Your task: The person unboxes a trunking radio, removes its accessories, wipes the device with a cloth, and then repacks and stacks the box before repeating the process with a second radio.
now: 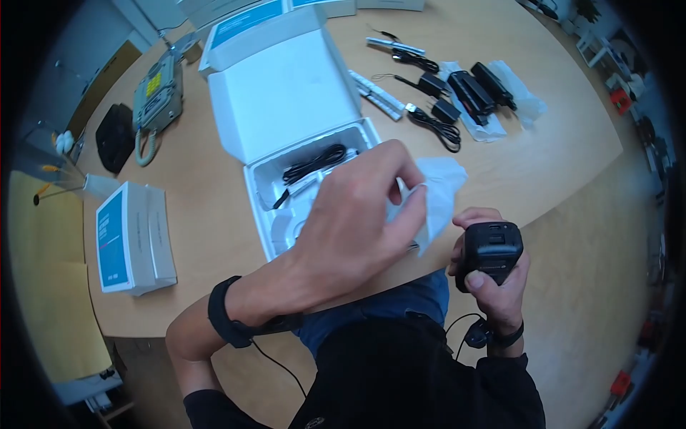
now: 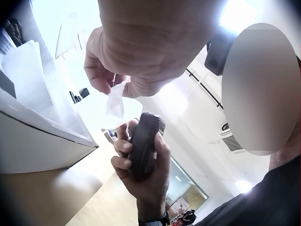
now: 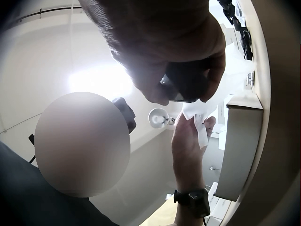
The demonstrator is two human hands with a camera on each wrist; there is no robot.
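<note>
My left hand [image 1: 350,207] pinches a thin white sleeve [image 1: 437,196] between thumb and fingers, above the right part of an open white box [image 1: 255,193]. In the left wrist view the sleeve [image 2: 115,104] hangs from the fingertips of the left hand [image 2: 141,61]. Off the table's front edge, my right hand [image 1: 504,297] grips a black device [image 1: 493,247] with its end face up. The right wrist view shows that device [image 3: 186,82] under the right hand [image 3: 164,42]. Inside the box lies a coiled black cable [image 1: 314,163]; the left hand hides part of the box.
Cables [image 1: 437,129], black adapters [image 1: 445,110], white strips [image 1: 379,96] and black devices on white sleeves [image 1: 529,96] lie at the back right of the table [image 1: 207,236]. A desk phone [image 1: 158,93], a black pouch [image 1: 116,139] and closed boxes [image 1: 136,239] stand left.
</note>
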